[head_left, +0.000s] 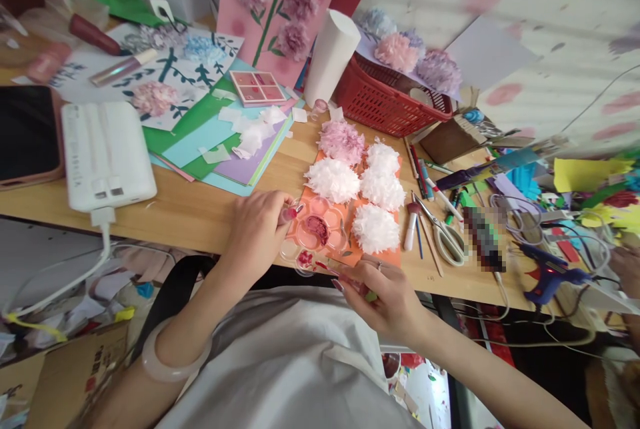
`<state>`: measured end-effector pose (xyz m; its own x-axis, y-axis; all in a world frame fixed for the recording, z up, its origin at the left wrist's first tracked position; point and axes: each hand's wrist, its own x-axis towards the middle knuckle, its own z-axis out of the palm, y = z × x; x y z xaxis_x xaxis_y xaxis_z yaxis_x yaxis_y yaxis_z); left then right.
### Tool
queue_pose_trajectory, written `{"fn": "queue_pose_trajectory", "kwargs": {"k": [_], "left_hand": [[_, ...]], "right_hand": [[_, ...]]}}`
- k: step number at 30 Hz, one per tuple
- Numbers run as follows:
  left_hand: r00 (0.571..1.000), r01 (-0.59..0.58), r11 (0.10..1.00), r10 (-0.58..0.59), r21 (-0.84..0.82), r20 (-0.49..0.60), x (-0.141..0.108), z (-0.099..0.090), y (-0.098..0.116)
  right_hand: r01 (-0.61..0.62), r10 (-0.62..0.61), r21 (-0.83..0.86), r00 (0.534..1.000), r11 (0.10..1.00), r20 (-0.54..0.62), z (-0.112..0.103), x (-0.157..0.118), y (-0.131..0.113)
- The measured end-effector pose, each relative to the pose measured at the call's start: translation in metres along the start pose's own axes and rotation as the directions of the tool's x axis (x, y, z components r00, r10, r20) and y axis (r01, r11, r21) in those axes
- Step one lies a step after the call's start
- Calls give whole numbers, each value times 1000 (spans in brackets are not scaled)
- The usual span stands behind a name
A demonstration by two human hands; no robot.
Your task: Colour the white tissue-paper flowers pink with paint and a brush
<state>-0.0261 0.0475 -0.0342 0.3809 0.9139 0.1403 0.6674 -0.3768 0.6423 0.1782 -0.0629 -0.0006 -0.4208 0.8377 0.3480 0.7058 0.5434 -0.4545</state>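
Note:
My left hand (260, 226) is closed at the left edge of a clear palette (336, 240), with a small pinkish-red item pinched between thumb and fingers. Dark red crumbs (318, 230) lie in the palette's middle, and red paint (305, 258) sits in a front well. My right hand (383, 296) is closed around a thin applicator (327, 268) whose red tip points left toward that well. Just behind the palette, white ruffled flowers (333, 180) and a pink one (342, 142) rest on orange paper (395, 254).
A red basket (385, 99) and a white roll (331, 56) stand at the back. Scissors (447, 242), brushes and a blue glue gun (550, 272) lie to the right. Coloured papers (240, 166), a white power bank (107, 154) and a phone (27, 136) are on the left.

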Motion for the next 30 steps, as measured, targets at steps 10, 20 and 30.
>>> {"fn": "queue_pose_trajectory", "kwargs": {"k": [10,20,30], "left_hand": [[1000,-23,1000,23,15,-12,-1,2,-2],[993,-43,998,38,-43,-109,-3,4,-4],[989,-100,995,102,22,-105,-3,2,-3]], "right_hand": [[-25,24,-47,1000,999,-10,1,5,1],[-63,65,19,971,998,-232,-9,30,-4],[-30,32,11,981,999,-193,2,54,-3]]}}
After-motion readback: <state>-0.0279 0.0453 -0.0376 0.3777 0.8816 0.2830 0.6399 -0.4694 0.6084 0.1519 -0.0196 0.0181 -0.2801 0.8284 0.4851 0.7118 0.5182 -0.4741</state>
